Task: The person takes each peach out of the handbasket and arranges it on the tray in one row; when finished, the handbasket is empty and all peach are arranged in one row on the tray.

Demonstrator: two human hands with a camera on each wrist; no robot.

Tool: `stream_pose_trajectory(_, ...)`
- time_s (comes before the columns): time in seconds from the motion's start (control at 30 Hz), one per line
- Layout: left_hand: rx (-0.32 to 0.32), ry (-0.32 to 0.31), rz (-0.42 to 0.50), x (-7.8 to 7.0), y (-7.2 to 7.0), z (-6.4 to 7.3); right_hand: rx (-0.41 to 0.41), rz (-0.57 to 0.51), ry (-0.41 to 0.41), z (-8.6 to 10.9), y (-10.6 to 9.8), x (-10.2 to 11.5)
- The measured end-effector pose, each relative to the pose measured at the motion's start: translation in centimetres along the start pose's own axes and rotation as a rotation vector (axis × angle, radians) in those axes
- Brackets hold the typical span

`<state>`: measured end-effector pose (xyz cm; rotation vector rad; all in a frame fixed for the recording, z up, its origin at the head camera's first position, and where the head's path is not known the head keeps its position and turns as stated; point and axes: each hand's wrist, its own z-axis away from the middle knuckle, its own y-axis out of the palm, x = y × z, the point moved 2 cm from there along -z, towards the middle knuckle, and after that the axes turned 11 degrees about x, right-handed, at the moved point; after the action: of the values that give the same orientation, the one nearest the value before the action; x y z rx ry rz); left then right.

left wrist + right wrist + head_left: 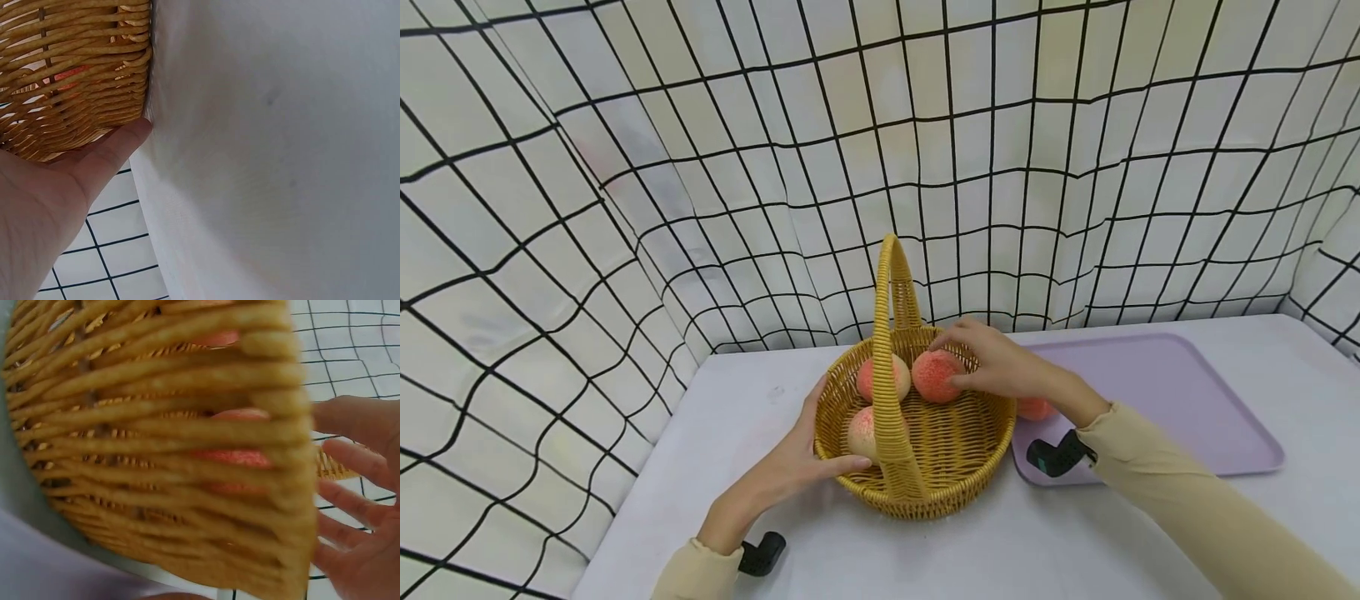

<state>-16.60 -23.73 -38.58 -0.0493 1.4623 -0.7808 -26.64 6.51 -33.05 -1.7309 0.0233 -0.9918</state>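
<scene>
A yellow wicker basket [955, 492] with a tall arched handle stands on the white table. On its left side my left hand [805, 450] holds it, the thumb over the rim and the fingers along the outer wall. In the left wrist view those fingers [106, 156] lie low against the weave. Inside the basket, my right hand [1000, 360] grips a red peach [936, 377] between fingertips and thumb. Beside it lies another peach [901, 379], and a paler peach [861, 432] sits nearer me, both partly behind the handle. The right wrist view shows red through the weave.
A lilac tray [1157, 392] lies right of the basket. On its left end sits one more peach [1036, 408], partly hidden by the basket and my right forearm. White cloth walls with a black grid [985, 192] rise behind and left of the table.
</scene>
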Motion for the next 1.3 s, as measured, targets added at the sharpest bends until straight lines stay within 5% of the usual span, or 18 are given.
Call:
stream_pose_trajectory(0.2, -0.001, -0.014, -0.013, -0.2, 0.0, 0.0, 0.120, -0.006, 0.040, -1.1, 1.0, -0.2)
stream_pose_trajectory(0.9, -0.016, -0.040, -0.002, 0.2, 0.0, 0.4, 0.289, -0.021, 0.015, -0.7, 3.4, 1.2)
stream_pose_trajectory(1.3, -0.002, 0.001, -0.009, -0.1, 0.2, 0.0, 0.228, -0.022, 0.013, -0.1, 3.7, 1.3)
